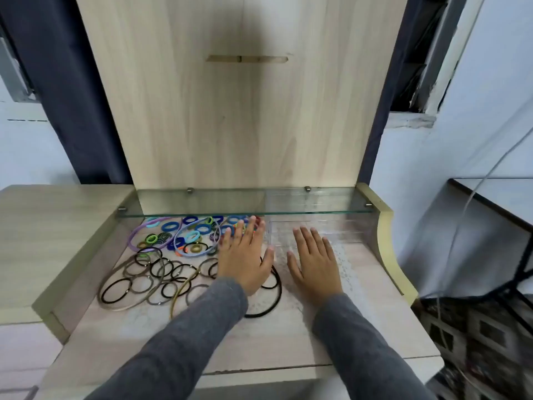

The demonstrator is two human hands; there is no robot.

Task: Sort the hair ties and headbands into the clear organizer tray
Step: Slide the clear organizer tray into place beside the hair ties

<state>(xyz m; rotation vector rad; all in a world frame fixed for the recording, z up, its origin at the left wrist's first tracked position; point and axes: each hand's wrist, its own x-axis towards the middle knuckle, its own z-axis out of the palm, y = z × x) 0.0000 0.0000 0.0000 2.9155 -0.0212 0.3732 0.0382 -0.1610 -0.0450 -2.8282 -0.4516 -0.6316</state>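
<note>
A heap of hair ties (161, 272) covers the left half of the dresser top: thin black and brown rings in front, small coloured ties (196, 229) behind. A purple headband (135, 235) and a blue-grey headband (199, 253) lie among them. A large black band (274, 304) lies partly under my left hand (245, 258), which rests flat with straight fingers at the heap's right edge. My right hand (314, 261) lies flat, fingers spread, on the near part of the clear organizer tray (343, 230), which reaches back under the glass shelf.
A glass shelf (202, 202) on metal pegs spans the niche just above the ties and the tray's rear. A wooden back panel (239, 111) rises behind. Raised side walls flank the niche; a curved one (386, 243) stands at the right. A dark table edge (490, 197) is far right.
</note>
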